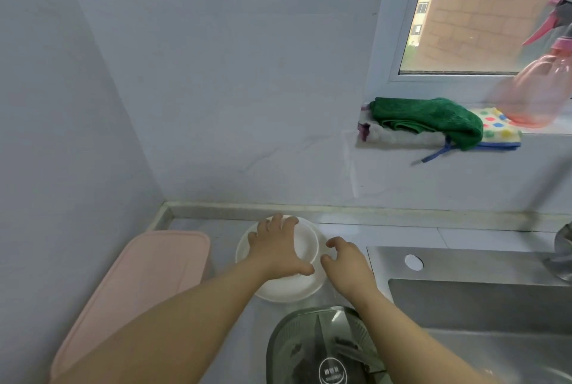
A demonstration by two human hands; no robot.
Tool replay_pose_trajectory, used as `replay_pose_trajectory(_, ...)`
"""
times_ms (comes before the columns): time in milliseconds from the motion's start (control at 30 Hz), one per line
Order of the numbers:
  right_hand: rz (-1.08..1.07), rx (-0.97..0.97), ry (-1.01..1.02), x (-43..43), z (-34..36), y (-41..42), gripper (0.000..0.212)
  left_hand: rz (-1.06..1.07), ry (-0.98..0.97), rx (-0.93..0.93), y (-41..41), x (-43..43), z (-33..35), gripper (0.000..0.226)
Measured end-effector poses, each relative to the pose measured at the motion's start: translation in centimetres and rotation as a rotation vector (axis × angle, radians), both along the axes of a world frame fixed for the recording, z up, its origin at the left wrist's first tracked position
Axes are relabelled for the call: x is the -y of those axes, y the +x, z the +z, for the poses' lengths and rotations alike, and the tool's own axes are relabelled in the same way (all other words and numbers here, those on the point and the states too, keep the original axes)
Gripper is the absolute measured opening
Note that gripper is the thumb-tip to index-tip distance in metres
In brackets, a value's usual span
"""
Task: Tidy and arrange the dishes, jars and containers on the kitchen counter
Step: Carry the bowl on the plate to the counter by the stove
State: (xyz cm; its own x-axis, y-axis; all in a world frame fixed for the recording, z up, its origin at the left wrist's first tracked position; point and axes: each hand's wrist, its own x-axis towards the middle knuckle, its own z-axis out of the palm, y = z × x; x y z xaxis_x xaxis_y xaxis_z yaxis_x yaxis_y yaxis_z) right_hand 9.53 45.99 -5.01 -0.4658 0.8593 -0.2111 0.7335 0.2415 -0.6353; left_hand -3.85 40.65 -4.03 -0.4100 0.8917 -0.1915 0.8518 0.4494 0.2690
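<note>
My left hand lies over a small white bowl. Its fingers are spread across the far rim and the thumb is hooked on the near side, so they are clamped on the bowl from above. The bowl sits inside a wider white dish, which stands on the worktop near the back corner, close to the wall.

My right hand is just beside the dish on its right edge. Its fingers are curled and a little apart, with the thumb pointing at the bowl. I cannot tell whether they touch the dish or hold it.

A pink box with its lid on stands to the left of the dish, against the side wall. A green see-through lid with a round label lies nearest to me, partly under my right forearm. The steel sink is to the right, with part of the tap at the picture's edge.

A green cloth lies on the window sill, on top of a dotted cloth. A pink spray bottle stands beside them.
</note>
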Motion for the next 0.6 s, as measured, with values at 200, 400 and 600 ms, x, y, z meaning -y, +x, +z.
replay_pose_trajectory(200, -0.025, -0.036, -0.046, 0.0, 0.0, -0.1, 0.041, -0.04, 0.016, 0.046, -0.5, 0.4, -0.1, 0.107)
replay_pose_trajectory(400, -0.108, -0.224, -0.186, 0.6, 0.5, -0.2, 0.041, 0.337, 0.436, 0.246, -1.1, 2.6, 0.0, 0.076)
replay_pose_trajectory(600, -0.245, -0.428, -0.609, 0.9, 0.7, -0.7, 0.057, 0.875, 0.472, 1.035, -2.3, 3.4, -1.4, 0.082)
